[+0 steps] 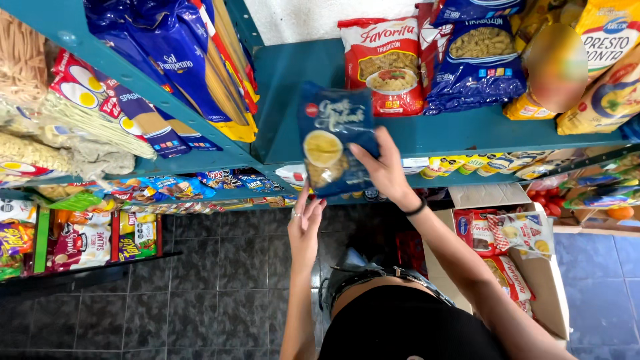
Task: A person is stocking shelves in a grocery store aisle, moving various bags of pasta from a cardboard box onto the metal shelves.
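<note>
My right hand point(385, 168) grips a dark blue pasta packet point(333, 137) by its right edge and holds it up in front of the teal shelf point(467, 133). My left hand point(305, 225) is just below the packet, fingers apart, fingertips near its lower edge, holding nothing that I can see. On the shelf behind stand a red pasta bag point(385, 63) and a blue pasta bag point(477, 63).
An open cardboard box point(547, 293) with more pasta bags sits on the dark tiled floor at right. Spaghetti packs point(170, 63) fill the left shelves, snack bags point(80, 243) the low left rack. Yellow packets point(610, 73) stand at far right.
</note>
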